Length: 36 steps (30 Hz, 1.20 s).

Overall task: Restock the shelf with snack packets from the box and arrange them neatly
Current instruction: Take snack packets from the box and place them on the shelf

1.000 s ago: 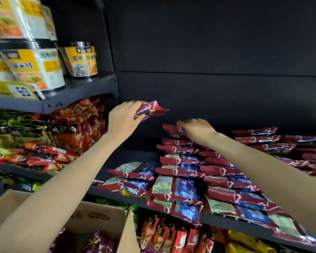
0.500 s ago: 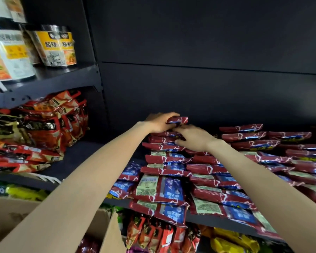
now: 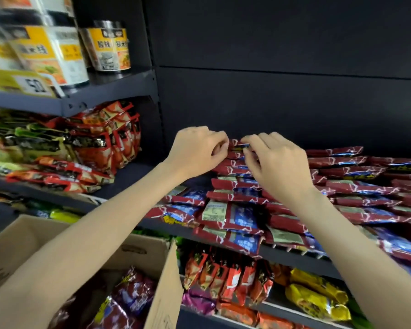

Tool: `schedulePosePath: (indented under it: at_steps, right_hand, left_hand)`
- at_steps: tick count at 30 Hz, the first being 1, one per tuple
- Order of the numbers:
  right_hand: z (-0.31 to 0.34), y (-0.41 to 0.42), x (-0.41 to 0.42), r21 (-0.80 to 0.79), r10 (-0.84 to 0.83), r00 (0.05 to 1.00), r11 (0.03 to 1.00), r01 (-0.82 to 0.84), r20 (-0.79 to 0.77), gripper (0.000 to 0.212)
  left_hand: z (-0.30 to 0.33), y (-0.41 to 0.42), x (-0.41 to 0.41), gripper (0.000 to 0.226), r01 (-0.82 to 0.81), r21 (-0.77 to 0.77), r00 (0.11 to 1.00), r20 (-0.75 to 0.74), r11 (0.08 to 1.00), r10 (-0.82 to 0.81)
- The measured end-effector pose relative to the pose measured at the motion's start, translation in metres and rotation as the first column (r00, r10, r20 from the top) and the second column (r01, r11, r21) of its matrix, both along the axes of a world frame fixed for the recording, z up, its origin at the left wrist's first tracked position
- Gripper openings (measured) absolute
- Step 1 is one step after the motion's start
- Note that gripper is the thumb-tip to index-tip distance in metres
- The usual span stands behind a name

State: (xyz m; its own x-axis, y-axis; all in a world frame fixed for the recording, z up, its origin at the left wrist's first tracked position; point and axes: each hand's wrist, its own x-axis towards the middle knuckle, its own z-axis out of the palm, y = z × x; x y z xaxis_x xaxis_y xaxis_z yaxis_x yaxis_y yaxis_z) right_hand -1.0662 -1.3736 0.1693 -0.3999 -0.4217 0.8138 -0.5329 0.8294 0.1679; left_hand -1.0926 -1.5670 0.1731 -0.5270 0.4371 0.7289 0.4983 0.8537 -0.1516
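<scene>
Red-and-blue snack packets (image 3: 233, 213) lie in overlapping rows on the dark shelf (image 3: 294, 256). At the back of the left row a stack ends in a top packet (image 3: 238, 145). My left hand (image 3: 197, 148) pinches that packet's left end with curled fingers. My right hand (image 3: 275, 162) holds its right end, fingertips on the packet and the stack below. The open cardboard box (image 3: 161, 288) sits at the lower left, with more red-and-blue packets (image 3: 131, 295) inside, partly hidden by my left forearm.
A side shelf at left holds orange and green packets (image 3: 88, 143); above it stand noodle cups (image 3: 110, 47) and a price tag (image 3: 33, 84). Below the main shelf are red sachets (image 3: 226, 276) and yellow packets (image 3: 316, 298). A bare strip of shelf (image 3: 128, 179) lies left of the rows.
My left hand carried a packet from mid-air down onto the back stack. My right hand stayed at the stack and now grips the same packet. The view shifted slightly.
</scene>
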Motion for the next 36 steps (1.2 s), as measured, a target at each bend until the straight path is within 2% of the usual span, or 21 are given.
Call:
schedulePosePath:
  at_steps: [2, 4, 6, 8, 9, 10, 12, 13, 15, 17, 19, 21, 24, 27, 31, 32, 34, 36]
  right_hand:
    - [0.001, -0.019, 0.03, -0.029, 0.02, 0.999, 0.999, -0.022, -0.051, 0.023]
    - [-0.005, -0.038, 0.06, -0.074, 0.059, 0.998, 0.995, -0.061, -0.037, 0.022]
    - [-0.02, -0.059, 0.09, -0.141, 0.138, 0.989, 0.981, -0.129, 0.053, 0.019]
    - [-0.043, -0.081, 0.115, -0.246, 0.289, 0.919, 0.943, -0.224, 0.27, 0.015]
    - [-0.056, -0.092, 0.126, -0.299, 0.377, 0.824, 0.917, -0.266, 0.424, 0.013]
    - [-0.068, -0.103, 0.134, -0.337, 0.442, 0.684, 0.895, -0.293, 0.58, 0.012]
    - [-0.09, -0.125, 0.144, -0.302, 0.436, 0.407, 0.885, -0.354, 0.802, 0.013]
    - [-0.1, -0.137, 0.147, -0.246, 0.391, 0.323, 0.879, -0.408, 0.862, 0.014]
    - [-0.116, -0.166, 0.152, -0.173, 0.309, 0.193, 0.841, -0.513, 0.931, 0.019]
    - [-0.132, -0.199, 0.154, -0.171, 0.251, 0.061, 0.799, -0.576, 0.966, 0.019]
    - [-0.15, -0.237, 0.154, -0.219, 0.22, -0.071, 0.775, -0.593, 0.973, 0.014]
    - [-0.169, -0.272, 0.154, -0.254, 0.204, -0.151, 0.769, -0.587, 0.967, 0.01]
    - [-0.205, -0.32, 0.151, -0.206, 0.161, -0.13, 0.796, -0.569, 0.978, 0.017]
    - [-0.241, -0.361, 0.15, -0.151, 0.112, -0.104, 0.812, -0.563, 0.988, 0.027]
    - [-0.285, -0.408, 0.152, -0.024, 0.039, 0.02, 0.867, -0.498, 0.999, 0.036]
    - [-0.294, -0.415, 0.152, 0.018, 0.009, 0.054, 0.878, -0.478, 0.999, 0.04]
    - [-0.312, -0.426, 0.154, 0.1, -0.058, 0.106, 0.889, -0.447, 0.993, 0.049]
    - [-0.327, -0.434, 0.156, 0.141, -0.106, 0.106, 0.899, -0.414, 0.989, 0.057]
  left_hand:
    - [-0.002, -0.016, 0.038, 0.021, -0.008, -0.02, 0.998, -0.062, 1.0, 0.007]
    - [-0.008, -0.033, 0.079, 0.019, -0.026, -0.018, 0.999, -0.038, 0.999, 0.025]
    - [-0.02, -0.055, 0.121, 0.018, -0.062, 0.019, 0.995, 0.074, 0.998, 0.06]
    - [-0.036, -0.082, 0.161, 0.023, -0.161, 0.037, 0.95, 0.277, 0.986, 0.145]
    - [-0.046, -0.098, 0.18, 0.025, -0.24, 0.004, 0.891, 0.398, 0.971, 0.219]
    - [-0.055, -0.114, 0.198, 0.025, -0.322, -0.058, 0.81, 0.5, 0.945, 0.307]
    - [-0.079, -0.149, 0.229, 0.025, -0.427, -0.187, 0.659, 0.605, 0.885, 0.446]
    - [-0.092, -0.169, 0.242, 0.025, -0.456, -0.216, 0.595, 0.648, 0.863, 0.476]
    - [-0.12, -0.207, 0.265, 0.022, -0.487, -0.198, 0.472, 0.76, 0.851, 0.447]
    - [-0.15, -0.247, 0.282, 0.019, -0.5, -0.047, 0.39, 0.879, 0.865, 0.273]
    - [-0.181, -0.285, 0.297, 0.017, -0.526, 0.023, 0.364, 0.91, 0.85, 0.2]
    - [-0.211, -0.322, 0.308, 0.02, -0.569, -0.012, 0.376, 0.885, 0.822, 0.274]
    - [-0.24, -0.369, 0.316, 0.028, -0.618, -0.106, 0.348, 0.852, 0.779, 0.392]
    - [-0.261, -0.4, 0.313, 0.034, -0.598, -0.19, 0.283, 0.859, 0.778, 0.427]
    - [-0.294, -0.422, 0.297, 0.059, -0.469, -0.389, 0.125, 0.859, 0.793, 0.496]
    - [-0.301, -0.422, 0.293, 0.064, -0.416, -0.437, 0.11, 0.847, 0.798, 0.521]
    - [-0.312, -0.422, 0.286, 0.067, -0.301, -0.502, 0.17, 0.808, 0.81, 0.564]
    - [-0.317, -0.423, 0.278, 0.065, -0.215, -0.532, 0.248, 0.782, 0.819, 0.572]
